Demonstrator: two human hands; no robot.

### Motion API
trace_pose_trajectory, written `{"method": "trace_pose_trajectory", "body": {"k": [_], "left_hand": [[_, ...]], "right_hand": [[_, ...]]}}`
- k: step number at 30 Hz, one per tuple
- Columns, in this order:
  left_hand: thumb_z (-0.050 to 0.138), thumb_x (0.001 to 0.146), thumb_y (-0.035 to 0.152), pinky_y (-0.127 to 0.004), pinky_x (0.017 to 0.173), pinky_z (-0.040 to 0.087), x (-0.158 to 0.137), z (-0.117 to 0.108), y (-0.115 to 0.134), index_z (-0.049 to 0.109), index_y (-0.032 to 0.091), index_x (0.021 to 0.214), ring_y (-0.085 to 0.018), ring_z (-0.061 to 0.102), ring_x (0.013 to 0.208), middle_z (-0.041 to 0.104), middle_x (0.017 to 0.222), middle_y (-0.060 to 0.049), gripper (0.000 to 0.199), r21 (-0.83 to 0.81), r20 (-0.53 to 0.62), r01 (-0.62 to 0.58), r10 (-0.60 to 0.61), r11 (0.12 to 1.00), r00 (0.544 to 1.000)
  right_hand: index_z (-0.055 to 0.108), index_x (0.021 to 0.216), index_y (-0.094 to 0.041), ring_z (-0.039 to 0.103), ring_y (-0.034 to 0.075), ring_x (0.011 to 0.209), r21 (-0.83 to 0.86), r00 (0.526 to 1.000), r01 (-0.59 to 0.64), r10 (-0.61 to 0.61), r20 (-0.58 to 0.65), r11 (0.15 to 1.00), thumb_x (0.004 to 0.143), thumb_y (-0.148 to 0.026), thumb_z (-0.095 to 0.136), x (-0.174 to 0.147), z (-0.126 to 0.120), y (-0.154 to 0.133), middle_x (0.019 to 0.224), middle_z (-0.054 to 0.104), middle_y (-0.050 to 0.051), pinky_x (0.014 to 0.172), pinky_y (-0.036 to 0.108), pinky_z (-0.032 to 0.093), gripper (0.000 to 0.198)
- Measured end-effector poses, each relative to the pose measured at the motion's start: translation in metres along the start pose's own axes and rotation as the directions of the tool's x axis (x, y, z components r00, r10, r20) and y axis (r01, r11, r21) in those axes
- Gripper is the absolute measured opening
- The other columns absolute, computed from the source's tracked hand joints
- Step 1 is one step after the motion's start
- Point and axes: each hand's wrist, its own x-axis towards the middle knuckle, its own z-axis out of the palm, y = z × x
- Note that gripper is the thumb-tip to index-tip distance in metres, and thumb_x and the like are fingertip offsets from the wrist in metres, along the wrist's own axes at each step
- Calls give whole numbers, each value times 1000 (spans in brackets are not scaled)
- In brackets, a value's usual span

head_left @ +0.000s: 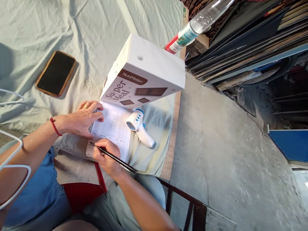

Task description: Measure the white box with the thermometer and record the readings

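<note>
Notebook [115,120] lies open under both hands, at the near edge of the cloth-covered table [96,19]. Left hand [84,119] rests on its left margin, thumb and curled fingers spread apart. Right hand [107,157], lower on the page, pinches a black pen [121,162]; tip at the lower left margin, contact with the paper hard to tell. White-and-blue thermometer [141,128] just right of the page.

Tall white box [146,69] hides what lies behind it and the bottle's [184,37] lower end; bottle top cut off by the frame. Page writing too small to read. Right palm out of sight.

Pale cloth spreads between phone [56,73] and box. Right of the thermometer, a strip of cloth, then the table's wooden edge; concrete floor [211,128] beyond.
</note>
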Motion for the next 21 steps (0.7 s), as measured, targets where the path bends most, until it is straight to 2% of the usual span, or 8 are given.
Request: {"method": "trace_pose_trajectory", "body": {"k": [6,11,17,21], "left_hand": [[79,65,32,-55,114,28,1,1,1,57,20,108,-37,36,132,44,133,-14,50,21,-2,-5,5,1000,1000],[78,66,35,-54,115,26,1,2,-1,57,20,108,-35,36,133,44,134,-13,49,-1,-2,-12,12,1000,1000],[78,64,34,-54,116,25,1,2,-2,57,21,107,-36,35,135,44,135,-12,50,-4,-10,-17,17,1000,1000],[80,63,36,-54,116,25,2,2,-1,58,20,107,-37,34,135,43,135,-13,51,-20,-5,-12,12,1000,1000]], "right_hand": [[54,86,-26,64,17,64,-2,1000,-11,11,14,1000,85,-13,54,-4,2,1,73,64,-2,61,29,52,13],[54,84,-28,60,19,64,10,994,-87,86,66,996,84,-13,54,-4,1,0,72,62,-2,63,32,52,15],[53,81,-24,59,15,59,-16,1000,0,1,25,1000,83,-11,53,-1,0,-1,68,61,-3,59,27,50,13],[53,83,-24,61,14,60,-9,1000,-7,7,11,1000,85,-13,54,1,0,-2,70,64,-3,58,25,50,11]]}}
